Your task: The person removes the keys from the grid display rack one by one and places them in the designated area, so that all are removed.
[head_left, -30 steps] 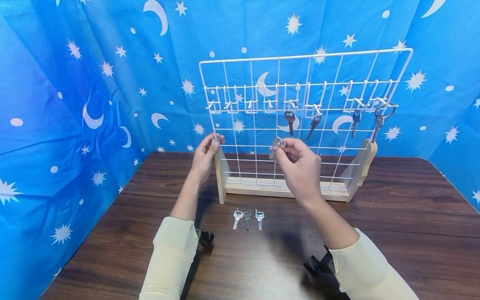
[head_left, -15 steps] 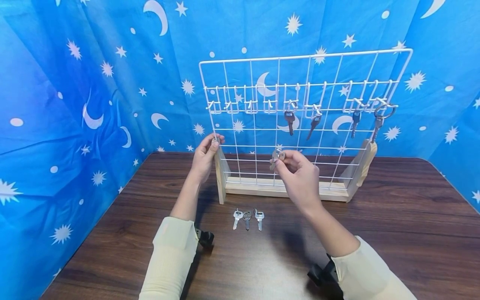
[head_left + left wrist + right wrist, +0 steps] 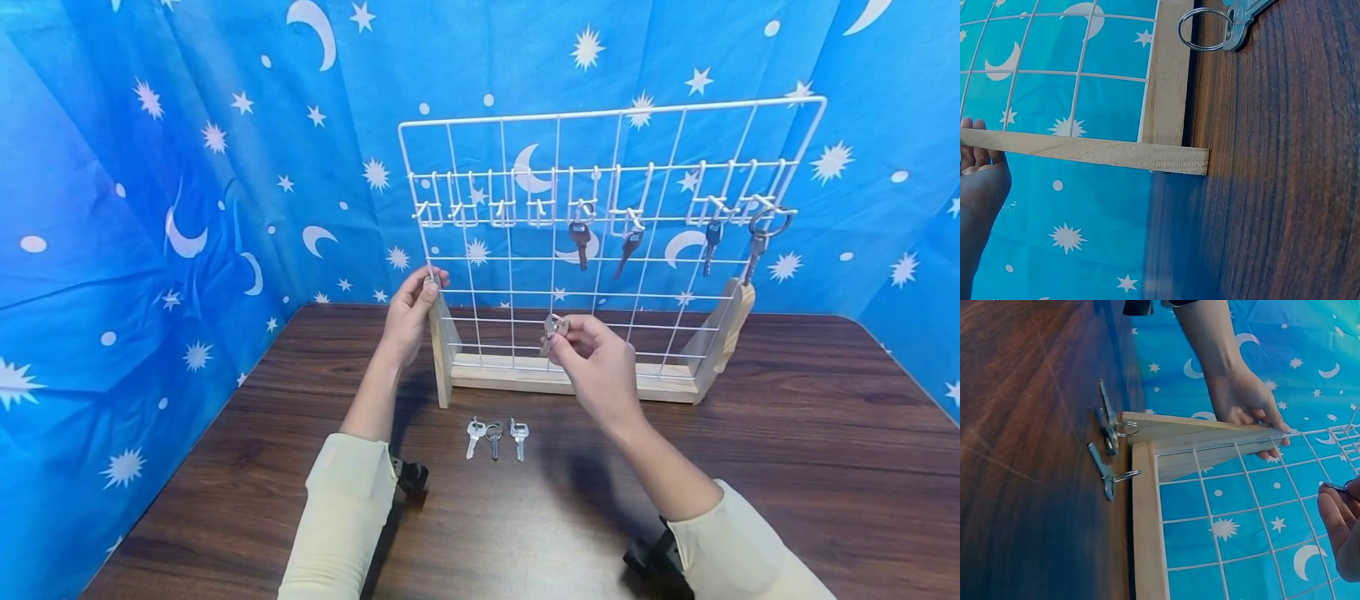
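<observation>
My left hand (image 3: pixel 408 312) grips the top of the wooden side post (image 3: pixel 441 350) at the left end of a white wire grid rack (image 3: pixel 512 292). In the right wrist view, its thumb and fingers close around that post's tip. My right hand (image 3: pixel 603 367) pinches a silver key (image 3: pixel 553 327) by thumb and fingers, in front of the grid's lower middle. Several hooks line the rack; keys hang on the right-hand ones, among them a dark key (image 3: pixel 579 243) and a key on a large ring (image 3: pixel 757 242). The left-hand hooks (image 3: pixel 502 212) bear no keys.
Three keys lie in a row on the dark wood table (image 3: pixel 300 517) before the rack: a left key (image 3: pixel 472 437), a middle key (image 3: pixel 494 442) and a right key (image 3: pixel 519 440). A blue star-patterned cloth (image 3: pixel 225 208) hangs behind and to the left.
My right hand has lowered with the key, from mid-grid to just above the rack's wooden base. The left hand stays on the post, and the hanging keys have not moved.
</observation>
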`<state>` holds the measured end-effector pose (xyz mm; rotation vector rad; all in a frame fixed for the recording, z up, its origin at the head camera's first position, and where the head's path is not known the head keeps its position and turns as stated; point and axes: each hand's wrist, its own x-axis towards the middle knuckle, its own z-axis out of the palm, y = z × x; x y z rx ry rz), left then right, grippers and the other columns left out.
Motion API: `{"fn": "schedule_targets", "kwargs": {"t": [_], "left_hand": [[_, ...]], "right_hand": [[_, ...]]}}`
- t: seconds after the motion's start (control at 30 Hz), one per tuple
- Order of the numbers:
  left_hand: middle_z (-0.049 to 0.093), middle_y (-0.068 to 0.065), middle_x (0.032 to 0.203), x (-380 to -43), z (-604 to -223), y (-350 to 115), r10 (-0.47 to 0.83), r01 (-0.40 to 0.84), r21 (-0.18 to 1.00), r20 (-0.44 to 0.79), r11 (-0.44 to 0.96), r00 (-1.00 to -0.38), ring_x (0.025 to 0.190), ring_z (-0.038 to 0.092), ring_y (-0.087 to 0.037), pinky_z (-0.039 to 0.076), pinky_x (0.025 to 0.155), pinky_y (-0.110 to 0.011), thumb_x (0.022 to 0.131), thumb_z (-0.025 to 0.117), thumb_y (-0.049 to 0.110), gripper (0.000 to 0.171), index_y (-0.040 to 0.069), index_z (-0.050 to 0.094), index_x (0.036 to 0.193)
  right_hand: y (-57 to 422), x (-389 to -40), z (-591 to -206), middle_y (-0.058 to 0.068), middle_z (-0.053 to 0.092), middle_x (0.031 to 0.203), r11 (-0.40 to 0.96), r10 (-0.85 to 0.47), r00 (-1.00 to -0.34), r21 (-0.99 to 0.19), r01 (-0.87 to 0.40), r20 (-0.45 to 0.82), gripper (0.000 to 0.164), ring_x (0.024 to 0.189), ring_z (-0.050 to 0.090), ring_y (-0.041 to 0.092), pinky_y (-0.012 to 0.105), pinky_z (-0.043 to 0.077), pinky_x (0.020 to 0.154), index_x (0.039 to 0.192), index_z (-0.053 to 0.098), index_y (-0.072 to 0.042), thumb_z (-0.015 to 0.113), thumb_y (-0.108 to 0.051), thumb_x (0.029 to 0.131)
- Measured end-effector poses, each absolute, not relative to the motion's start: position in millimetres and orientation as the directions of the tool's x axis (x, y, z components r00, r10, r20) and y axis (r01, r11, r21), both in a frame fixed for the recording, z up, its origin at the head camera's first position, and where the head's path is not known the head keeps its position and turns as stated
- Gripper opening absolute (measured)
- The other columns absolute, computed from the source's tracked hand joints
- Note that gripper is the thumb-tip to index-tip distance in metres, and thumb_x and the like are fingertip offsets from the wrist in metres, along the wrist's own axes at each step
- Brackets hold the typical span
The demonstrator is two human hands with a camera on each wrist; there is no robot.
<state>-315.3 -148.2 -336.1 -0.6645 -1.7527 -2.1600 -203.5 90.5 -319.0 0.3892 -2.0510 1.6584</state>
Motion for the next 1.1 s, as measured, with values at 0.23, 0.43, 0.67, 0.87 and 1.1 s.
{"fn": "schedule_targets", "kwargs": {"t": [0.23, 0.43, 0.67, 0.87, 1.1], "left_hand": [[0.059, -0.006, 0.110, -315.6, -336.6, -149.3, 0.076, 0.494, 0.839, 0.521, -0.227, -0.850, 0.118, 0.044, -0.039, 0.035, 0.102, -0.035, 0.094, 0.053, 0.014, 0.022, 0.004, 0.053, 0.114], [0.061, -0.002, 0.108, -316.2, -336.1, -148.9, 0.076, 0.489, 0.844, 0.515, -0.223, -0.854, 0.109, 0.053, -0.021, 0.035, 0.101, -0.035, 0.094, 0.053, 0.014, 0.018, 0.009, 0.055, 0.112], [0.049, -0.029, 0.121, -316.0, -335.8, -149.1, 0.071, 0.486, 0.850, 0.508, -0.203, -0.859, 0.107, 0.054, -0.016, 0.035, 0.102, -0.034, 0.096, 0.048, 0.008, 0.023, -0.002, 0.050, 0.117], [0.048, -0.030, 0.121, -316.1, -334.6, -148.2, 0.074, 0.484, 0.854, 0.504, -0.189, -0.860, 0.110, 0.053, -0.022, 0.035, 0.102, -0.035, 0.096, 0.046, 0.006, 0.030, -0.011, 0.044, 0.121], [0.047, -0.032, 0.121, -315.5, -334.8, -148.2, 0.073, 0.484, 0.854, 0.504, -0.191, -0.860, 0.107, 0.054, -0.015, 0.035, 0.102, -0.034, 0.097, 0.045, 0.005, 0.032, -0.013, 0.042, 0.123]], "right_hand": [[91.2, -206.2, -327.3, 0.016, 0.068, 0.083, 0.237, 0.044, -0.865, -0.847, -0.476, 0.499, 0.008, 0.070, 0.067, 0.020, 0.022, 0.054, 0.064, 0.094, 0.062, 0.003, 0.061, 0.001, 0.086], [90.2, -208.4, -328.6, 0.024, 0.066, 0.088, 0.137, 0.023, -0.922, -0.915, -0.379, 0.386, 0.013, 0.070, 0.067, 0.015, 0.025, 0.055, 0.066, 0.099, 0.058, 0.009, 0.059, 0.002, 0.088], [89.7, -212.1, -332.8, 0.023, 0.066, 0.087, 0.039, -0.023, -0.973, -0.972, -0.230, 0.229, 0.019, 0.068, 0.065, 0.010, 0.027, 0.055, 0.068, 0.104, 0.052, 0.013, 0.056, 0.004, 0.087], [91.9, -212.5, -340.1, 0.013, 0.066, 0.081, 0.000, -0.073, -0.988, -0.990, -0.140, 0.140, 0.020, 0.066, 0.064, 0.011, 0.031, 0.055, 0.068, 0.103, 0.051, 0.013, 0.057, 0.003, 0.087], [95.5, -213.0, -353.5, 0.015, 0.066, 0.082, 0.020, -0.129, -0.990, -0.998, -0.066, 0.063, 0.020, 0.066, 0.065, 0.016, 0.031, 0.056, 0.066, 0.103, 0.050, 0.012, 0.057, 0.003, 0.086]]}}
